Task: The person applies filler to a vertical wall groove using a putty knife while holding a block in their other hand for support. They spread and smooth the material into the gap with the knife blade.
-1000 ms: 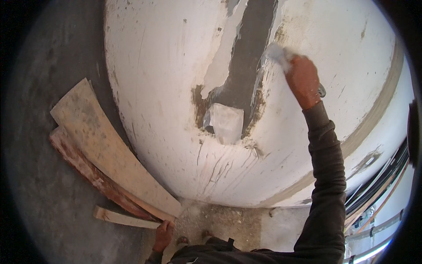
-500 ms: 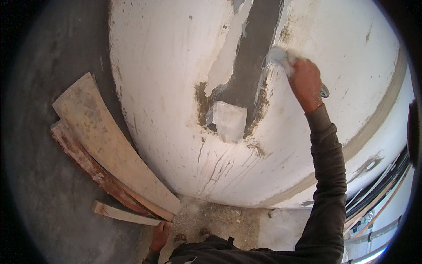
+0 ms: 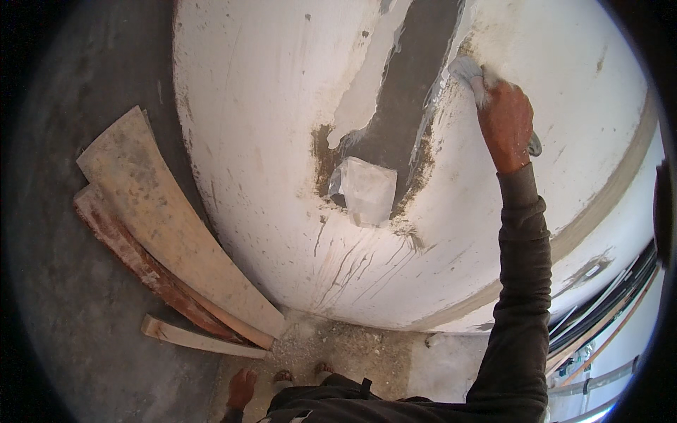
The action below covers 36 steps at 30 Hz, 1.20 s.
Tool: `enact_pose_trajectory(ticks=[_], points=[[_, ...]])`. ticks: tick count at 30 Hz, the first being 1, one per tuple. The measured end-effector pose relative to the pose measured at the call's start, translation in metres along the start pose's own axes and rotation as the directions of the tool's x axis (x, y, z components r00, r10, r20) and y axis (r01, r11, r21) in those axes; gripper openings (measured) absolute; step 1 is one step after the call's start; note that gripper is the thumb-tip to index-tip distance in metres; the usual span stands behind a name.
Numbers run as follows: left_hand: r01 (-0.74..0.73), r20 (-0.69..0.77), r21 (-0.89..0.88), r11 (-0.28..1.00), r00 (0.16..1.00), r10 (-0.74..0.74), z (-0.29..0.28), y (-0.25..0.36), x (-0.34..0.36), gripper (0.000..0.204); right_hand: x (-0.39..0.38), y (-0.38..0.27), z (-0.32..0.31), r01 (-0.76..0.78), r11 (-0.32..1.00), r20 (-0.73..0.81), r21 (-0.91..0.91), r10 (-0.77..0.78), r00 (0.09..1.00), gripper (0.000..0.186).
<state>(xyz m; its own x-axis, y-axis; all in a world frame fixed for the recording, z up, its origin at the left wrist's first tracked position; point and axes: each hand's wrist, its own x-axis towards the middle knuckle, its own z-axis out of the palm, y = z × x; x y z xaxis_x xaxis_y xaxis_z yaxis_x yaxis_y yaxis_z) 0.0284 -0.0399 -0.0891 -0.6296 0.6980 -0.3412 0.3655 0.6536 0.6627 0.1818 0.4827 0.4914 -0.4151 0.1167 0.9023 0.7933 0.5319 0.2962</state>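
Observation:
My right hand (image 3: 505, 123) is closed around the handle of a putty knife (image 3: 465, 70), whose pale blade lies at the right edge of a dark grey strip (image 3: 405, 92) running up the white wall (image 3: 268, 141). The handle's grey end sticks out behind my wrist. Low on the strip sits a whitish, translucent plastic piece (image 3: 370, 190), with rough brown wall patches on both sides. My left hand (image 3: 242, 388) hangs low by my body, its fingers loosely apart, and nothing shows in it.
Long boards (image 3: 176, 218) lean at the left, beside a dark grey wall (image 3: 49, 233). A shorter wooden piece (image 3: 201, 338) lies below them. Dusty, gritty floor (image 3: 352, 345) shows by my feet. Black pipes or rods (image 3: 606, 307) lie at the right.
My right hand and the putty knife have moved a little up and right along the strip's edge. My left hand has dropped lower, away from the wooden piece's end.

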Motion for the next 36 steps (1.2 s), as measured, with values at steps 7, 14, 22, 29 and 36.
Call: enact_pose_trajectory(ticks=[7, 14, 22, 29, 36], points=[[-0.082, -0.002, 0.173, 0.982, 0.996, 0.084, 0.048, -0.097, 0.007, 0.038, -0.024, 0.006, 0.008, 0.097, 0.995, 0.096, -0.008, -0.096, 0.991, 0.029], [0.206, 0.109, 0.07, 0.976, 0.971, -0.212, 0.04, -0.075, -0.001, 0.027, -0.004, -0.005, -0.008, -0.008, 1.0, 0.057, -0.022, 0.009, 0.998, 0.024], [-0.175, 0.152, 0.31, 0.935, 0.979, 0.133, 0.101, -0.204, 0.008, 0.027, 0.007, -0.002, -0.01, 0.003, 1.0, 0.134, -0.015, -0.001, 0.991, 0.033], [0.319, 0.063, 0.086, 0.944, 0.944, -0.324, 0.121, -0.213, 0.0, 0.036, -0.026, 0.004, 0.012, 0.078, 0.997, 0.117, -0.025, -0.075, 0.99, 0.021], [-0.179, 0.135, 0.327, 0.928, 0.981, 0.142, 0.096, -0.216, -0.013, 0.037, -0.021, -0.013, -0.005, -0.031, 0.999, 0.099, -0.013, 0.032, 0.995, 0.023]])
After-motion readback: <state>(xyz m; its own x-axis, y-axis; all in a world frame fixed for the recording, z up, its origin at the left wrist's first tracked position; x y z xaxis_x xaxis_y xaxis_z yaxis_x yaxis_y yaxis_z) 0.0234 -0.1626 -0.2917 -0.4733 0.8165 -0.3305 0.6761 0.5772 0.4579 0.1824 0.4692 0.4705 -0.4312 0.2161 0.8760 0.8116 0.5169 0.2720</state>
